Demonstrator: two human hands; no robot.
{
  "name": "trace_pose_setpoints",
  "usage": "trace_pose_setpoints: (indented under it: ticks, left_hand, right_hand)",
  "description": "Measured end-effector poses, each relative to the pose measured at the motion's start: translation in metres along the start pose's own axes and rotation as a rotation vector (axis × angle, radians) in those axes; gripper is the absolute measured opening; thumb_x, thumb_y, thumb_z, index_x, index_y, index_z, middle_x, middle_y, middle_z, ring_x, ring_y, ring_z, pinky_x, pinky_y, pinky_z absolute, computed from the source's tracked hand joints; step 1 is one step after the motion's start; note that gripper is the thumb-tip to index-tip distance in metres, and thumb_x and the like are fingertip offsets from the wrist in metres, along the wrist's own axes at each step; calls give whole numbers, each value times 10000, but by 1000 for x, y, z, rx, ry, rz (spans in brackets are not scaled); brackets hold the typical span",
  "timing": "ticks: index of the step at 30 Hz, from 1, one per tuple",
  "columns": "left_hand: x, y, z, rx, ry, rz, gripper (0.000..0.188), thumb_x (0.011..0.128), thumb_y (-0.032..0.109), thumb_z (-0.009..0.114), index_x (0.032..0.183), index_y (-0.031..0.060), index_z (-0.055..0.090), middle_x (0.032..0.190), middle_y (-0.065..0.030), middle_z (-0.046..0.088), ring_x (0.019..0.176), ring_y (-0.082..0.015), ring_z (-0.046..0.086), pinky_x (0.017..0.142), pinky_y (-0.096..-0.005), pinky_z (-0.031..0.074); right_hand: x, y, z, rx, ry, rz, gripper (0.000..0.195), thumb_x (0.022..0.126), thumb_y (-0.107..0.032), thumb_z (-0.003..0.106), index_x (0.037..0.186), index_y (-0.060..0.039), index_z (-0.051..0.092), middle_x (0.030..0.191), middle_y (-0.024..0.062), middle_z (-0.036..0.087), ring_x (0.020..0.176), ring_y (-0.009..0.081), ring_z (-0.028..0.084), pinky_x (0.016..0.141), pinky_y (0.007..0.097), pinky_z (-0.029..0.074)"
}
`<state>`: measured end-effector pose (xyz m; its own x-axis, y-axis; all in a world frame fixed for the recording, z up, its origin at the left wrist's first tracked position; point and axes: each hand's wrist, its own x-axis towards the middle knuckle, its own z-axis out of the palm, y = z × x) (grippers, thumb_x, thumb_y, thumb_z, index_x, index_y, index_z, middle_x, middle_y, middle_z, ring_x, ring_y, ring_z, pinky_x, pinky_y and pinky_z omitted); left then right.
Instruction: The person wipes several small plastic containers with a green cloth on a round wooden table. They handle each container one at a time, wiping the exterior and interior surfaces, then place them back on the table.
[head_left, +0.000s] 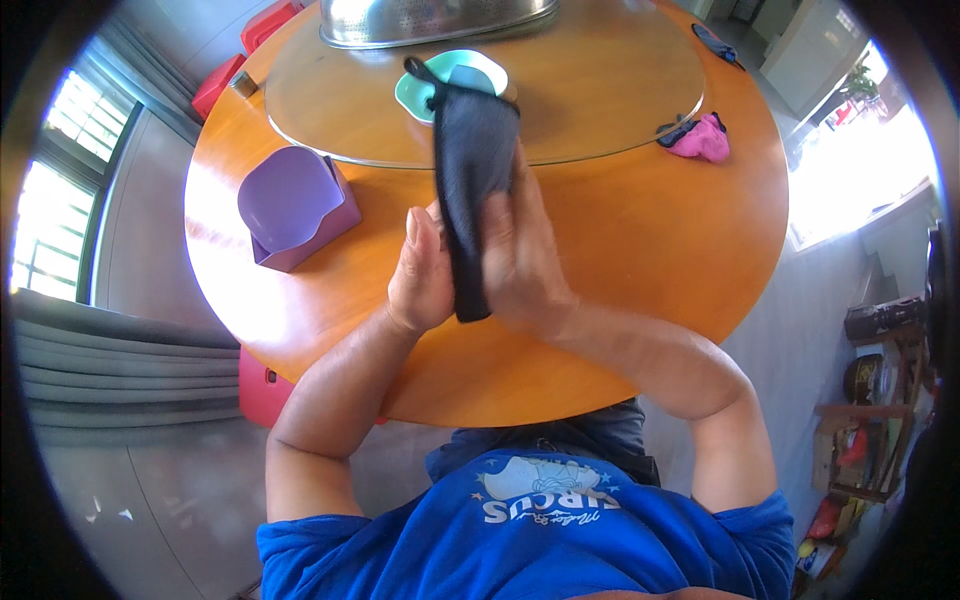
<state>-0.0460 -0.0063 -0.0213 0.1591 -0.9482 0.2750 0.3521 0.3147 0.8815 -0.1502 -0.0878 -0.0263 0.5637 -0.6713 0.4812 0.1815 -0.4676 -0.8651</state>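
Observation:
A black fabric pouch or case (474, 187) with a small loop at its upper end stands nearly upright between my two hands, over the near part of the round wooden table. My left hand (424, 274) presses against its left side, thumb up. On its right side lies my right hand (525, 255), slightly blurred, with fingers along the pouch. Behind the pouch's top, a mint-green bowl (411, 91) rests on the glass turntable (600, 112), with a greyish piece inside it. To the left, a purple plastic container (292, 199) sits on the wood.
A perforated metal cover or colander (435, 19) stands at the turntable's far side. Pink and dark cloth (703, 139) lies at the right, a dark item (716, 46) farther back. A small jar (243, 85) is near the left edge. Red stools (259, 386) stand around the wooden table (645, 225).

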Motion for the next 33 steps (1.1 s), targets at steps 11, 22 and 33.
trace_pose_setpoints:
  ticks: [11,22,33]
  left_hand:
    - [-8,3,15,97,-125,-60,1092,898,780,498,1608,31,142,1645,-145,258,1513,-272,287,1242,-426,222]
    - [5,-6,24,210,-282,62,1026,825,618,620,1523,-75,329,1565,-248,313,1472,-357,298,1198,-472,232]
    - [12,-5,9,752,-188,283,1128,809,609,637,1571,-85,177,1621,-270,195,1525,-379,193,1226,-446,157]
  right_hand:
    - [11,-2,-21,-393,105,-466,766,983,-283,548,1588,14,184,1533,452,175,1403,587,268,1147,624,221]
    - [40,-4,-41,489,73,103,484,1090,-374,324,1328,-31,570,1133,81,623,910,120,573,814,259,488]
    - [9,-17,-24,497,-124,250,604,1114,-485,216,1484,-41,392,1340,135,533,1238,196,552,1054,361,456]
